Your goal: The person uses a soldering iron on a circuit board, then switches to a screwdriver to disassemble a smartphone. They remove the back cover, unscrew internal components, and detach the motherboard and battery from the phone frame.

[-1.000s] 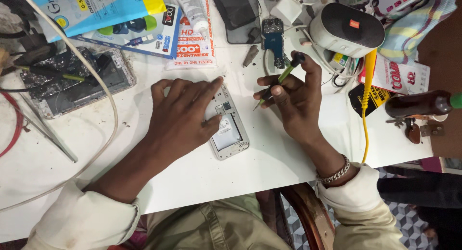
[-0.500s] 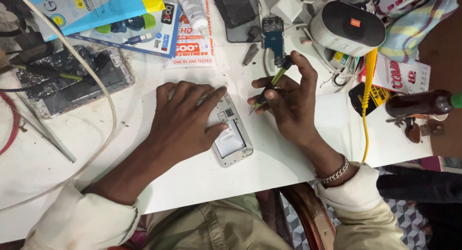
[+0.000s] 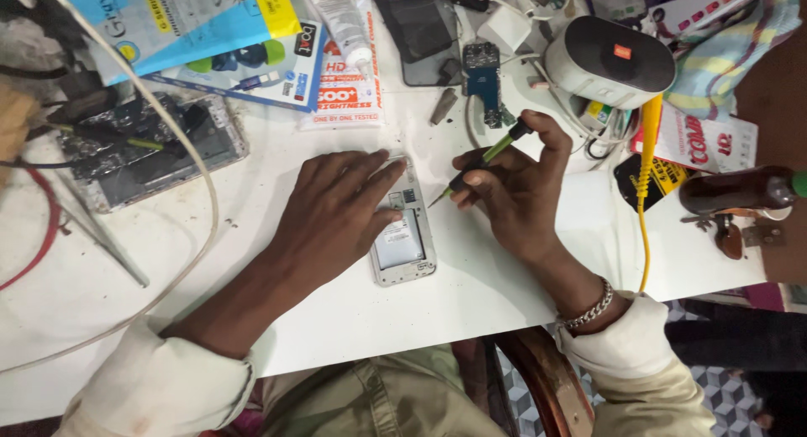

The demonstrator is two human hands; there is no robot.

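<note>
An opened phone [image 3: 403, 239] with its back cover off lies on the white table [image 3: 319, 319]. My left hand [image 3: 336, 214] rests flat on its left side and pins it down. My right hand [image 3: 513, 189] grips a thin green screwdriver [image 3: 483, 160] between thumb and fingers. The tip of the tool points down-left and hovers just right of the phone's top edge. A metal bracelet circles my right wrist.
A second dismantled phone [image 3: 151, 151] lies at the left among cables. Blue packages [image 3: 193, 25], a glue tube [image 3: 349, 29], a small circuit board [image 3: 483, 80], a white speaker [image 3: 618, 59], a yellow cable [image 3: 643, 185] and a brown bottle [image 3: 740, 189] crowd the back and right.
My right hand has come nearer the phone and lowered the screwdriver's tip toward its top edge. The left hand stays on the phone.
</note>
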